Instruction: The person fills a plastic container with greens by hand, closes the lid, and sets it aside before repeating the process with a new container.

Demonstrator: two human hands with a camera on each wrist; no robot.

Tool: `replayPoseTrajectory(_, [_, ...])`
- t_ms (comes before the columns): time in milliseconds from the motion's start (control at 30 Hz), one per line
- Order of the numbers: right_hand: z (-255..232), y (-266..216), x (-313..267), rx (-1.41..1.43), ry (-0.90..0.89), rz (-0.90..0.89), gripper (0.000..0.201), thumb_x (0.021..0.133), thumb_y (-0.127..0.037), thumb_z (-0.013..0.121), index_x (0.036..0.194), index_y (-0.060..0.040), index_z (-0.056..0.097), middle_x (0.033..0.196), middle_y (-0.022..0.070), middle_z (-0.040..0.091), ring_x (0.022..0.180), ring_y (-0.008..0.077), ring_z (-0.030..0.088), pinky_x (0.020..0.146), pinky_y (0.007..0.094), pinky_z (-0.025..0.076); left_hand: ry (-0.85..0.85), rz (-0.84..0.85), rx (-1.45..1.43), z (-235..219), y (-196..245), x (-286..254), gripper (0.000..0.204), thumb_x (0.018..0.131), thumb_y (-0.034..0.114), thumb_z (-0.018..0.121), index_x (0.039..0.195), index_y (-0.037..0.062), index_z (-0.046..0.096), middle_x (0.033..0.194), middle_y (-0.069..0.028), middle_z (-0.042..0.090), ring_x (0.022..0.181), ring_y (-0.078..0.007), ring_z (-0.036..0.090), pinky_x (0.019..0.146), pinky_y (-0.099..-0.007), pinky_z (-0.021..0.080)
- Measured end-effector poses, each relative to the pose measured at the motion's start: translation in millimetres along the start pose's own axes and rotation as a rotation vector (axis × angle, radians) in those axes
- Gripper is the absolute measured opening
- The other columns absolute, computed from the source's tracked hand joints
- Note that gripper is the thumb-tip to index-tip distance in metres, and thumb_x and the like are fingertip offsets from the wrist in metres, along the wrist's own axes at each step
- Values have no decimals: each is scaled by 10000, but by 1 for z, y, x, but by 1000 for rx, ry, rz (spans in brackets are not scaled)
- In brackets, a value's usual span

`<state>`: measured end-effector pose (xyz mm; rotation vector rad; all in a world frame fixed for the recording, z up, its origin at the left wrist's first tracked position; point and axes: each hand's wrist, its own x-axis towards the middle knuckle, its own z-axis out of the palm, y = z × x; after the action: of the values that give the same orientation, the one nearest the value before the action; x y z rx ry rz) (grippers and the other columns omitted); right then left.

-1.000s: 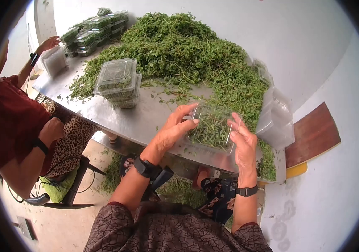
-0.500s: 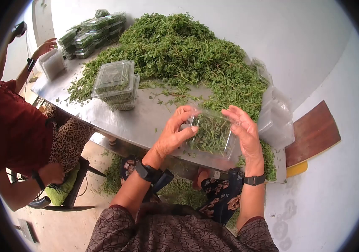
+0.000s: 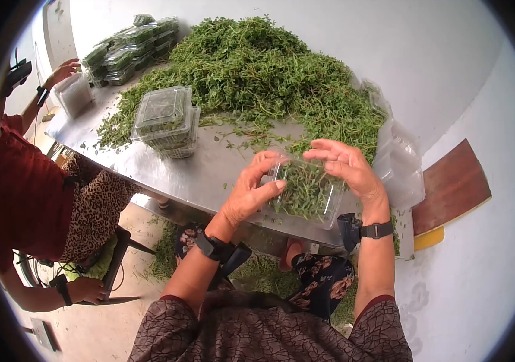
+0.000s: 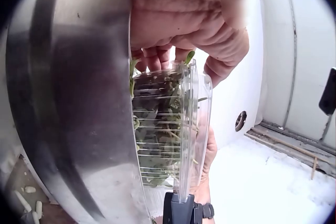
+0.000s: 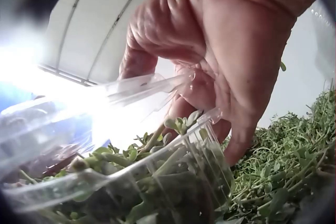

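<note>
A clear plastic clamshell box packed with leafy green stems is held near the table's front edge. My left hand grips its left side, the thumb lying on the lid and the other fingers round the far edge. The right hand arches over the far right corner, fingers fairly straight and reaching over the lid. In the right wrist view, a gap shows between the lid and the base, where a few leaves poke out beside the fingers. Stems show through the ribbed box wall in the left wrist view.
A large heap of greens covers the back of the metal table. Two filled boxes stand stacked at the left, with more boxes behind. Nested plastic containers stand at the right. Another person is at the left.
My right hand has shifted from the box's right side up and over its far right corner. The left hand keeps its grip. The other person's near arm has moved down.
</note>
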<state>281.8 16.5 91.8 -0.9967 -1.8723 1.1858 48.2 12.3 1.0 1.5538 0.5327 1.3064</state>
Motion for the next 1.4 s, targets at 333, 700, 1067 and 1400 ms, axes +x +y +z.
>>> replayPoseTrajectory(333, [3,3,0,-47,37,-27,472,859,-161,597,1278,43,526,1150,145,660,1067,163,594,912,297,455,-14,-45,22,1,3,-1,451,808,195,637,1222,23,594,1265,-75,450,1215,-197,417,1044,-325,306])
replayPoseTrajectory(700, [7,-5,4,-182,-61,27,387,914,-179,570,1235,36,561,1059,112,698,988,140,616,861,282,476,18,-46,-16,2,1,-1,454,801,160,666,1218,0,582,1238,-107,482,1185,-215,446,1012,-333,354])
replayPoseTrajectory(1067, [11,12,10,-132,-95,10,367,911,-194,585,1184,51,587,980,116,704,926,133,628,836,283,483,-51,-231,-119,4,8,9,391,884,290,594,1168,25,633,1153,-14,474,1038,-123,463,897,-263,364])
replayPoseTrajectory(1400, [16,10,-22,-159,350,-31,384,853,-142,668,1179,51,604,1099,169,664,1016,197,625,909,324,482,22,-175,-171,2,6,3,264,861,170,634,1075,21,677,1067,-23,484,1041,-121,452,875,-260,394])
